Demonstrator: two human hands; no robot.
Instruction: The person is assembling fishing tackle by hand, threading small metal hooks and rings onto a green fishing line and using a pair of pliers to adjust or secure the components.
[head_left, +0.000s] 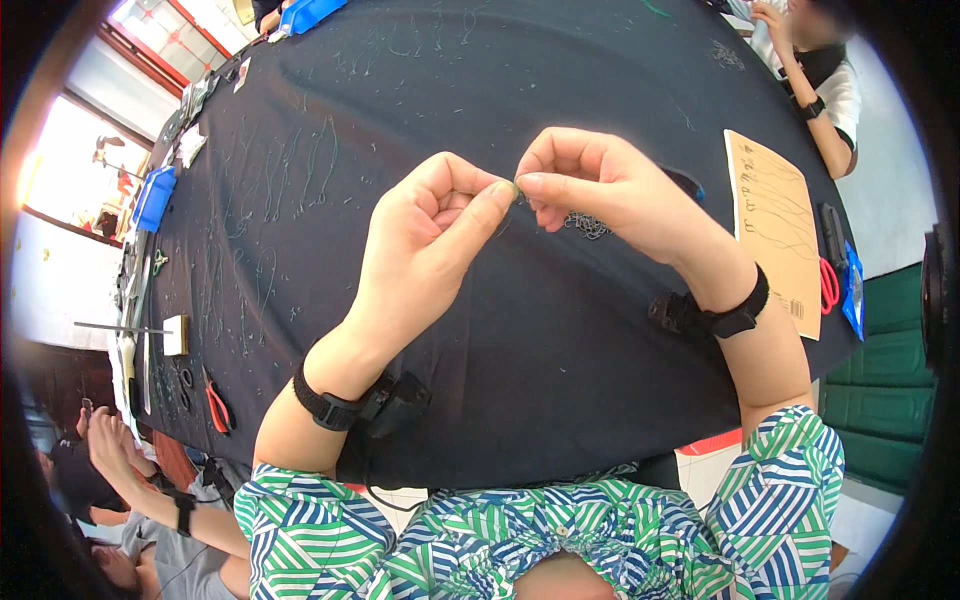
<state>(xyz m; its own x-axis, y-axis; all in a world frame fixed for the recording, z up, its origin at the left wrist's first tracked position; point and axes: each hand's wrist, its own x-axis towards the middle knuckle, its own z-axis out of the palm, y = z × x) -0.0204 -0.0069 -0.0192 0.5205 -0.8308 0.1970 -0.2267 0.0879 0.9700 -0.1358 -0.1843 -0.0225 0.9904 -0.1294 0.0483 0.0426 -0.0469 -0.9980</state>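
Above the middle of the black cloth my two hands meet, fingertip to fingertip. My left hand (425,235) is closed in a pinch, thumb against forefinger, on a small olive-green piece (516,191). From the other side, my right hand (605,190) pinches the same piece, its remaining fingers curled. Most of the piece is hidden by the fingertips, and its exact kind is too small to make out. Partly behind my right hand lies a heap of small grey metal links or hooks (588,227) on the cloth.
Green cords (270,170) lie spread across the black cloth (520,380). At left are red-handled pliers (218,410), black scissors (185,388), a white block (176,336) and a blue tray (154,199). A cardboard sheet (785,270) and red-handled scissors (828,287) lie right. Other people sit at both sides.
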